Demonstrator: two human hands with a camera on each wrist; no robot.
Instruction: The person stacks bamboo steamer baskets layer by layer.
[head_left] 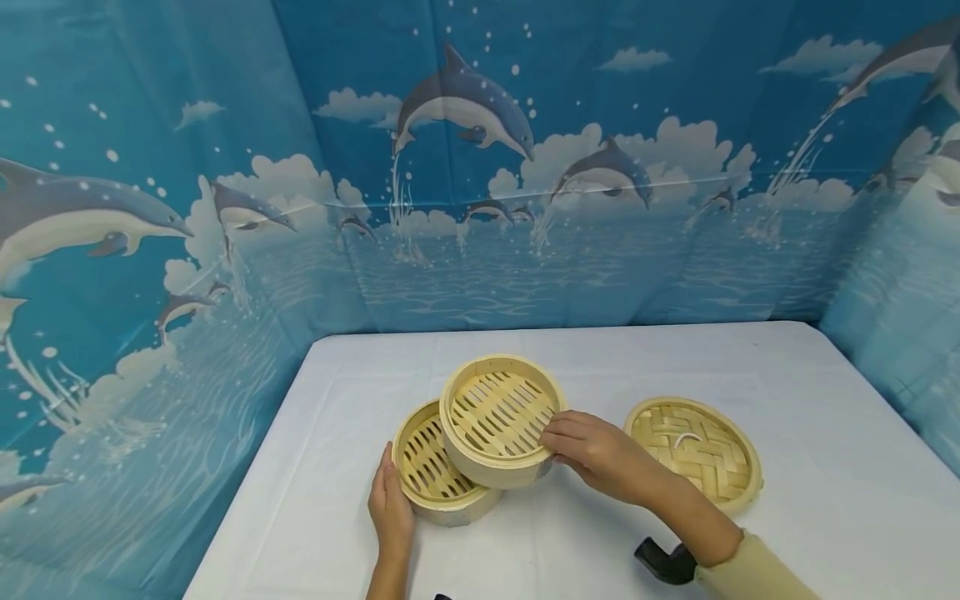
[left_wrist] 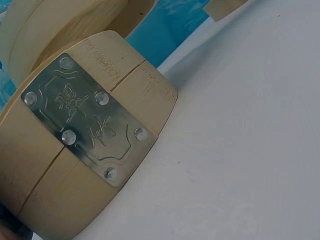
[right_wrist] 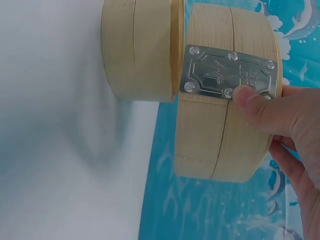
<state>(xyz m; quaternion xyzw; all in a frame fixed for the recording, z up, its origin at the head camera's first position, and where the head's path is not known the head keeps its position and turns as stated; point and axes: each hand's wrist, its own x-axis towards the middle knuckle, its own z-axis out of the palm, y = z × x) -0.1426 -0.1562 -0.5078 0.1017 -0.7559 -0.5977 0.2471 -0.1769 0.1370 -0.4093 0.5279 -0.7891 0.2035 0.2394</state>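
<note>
Upper steamer basket (head_left: 501, 412): right hand (head_left: 600, 454) is gripping its right side, thumb (right_wrist: 252, 105) touching the metal plate (right_wrist: 215, 75). Lower steamer basket (head_left: 420, 467): sitting on table (head_left: 570, 554), partly beneath; left hand (head_left: 392, 507), straight-fingered, is resting against its left side.

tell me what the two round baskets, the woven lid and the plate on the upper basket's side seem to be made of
Upper basket and lower basket: pale, matte, probably bamboo, given the fine straight grain lines. Woven lid: likely bamboo too, its flat pale strips interlaced; finish hard to tell. Plate: probably metal, grey and shiny, with stamped characters and round rivet-like heads.
</note>
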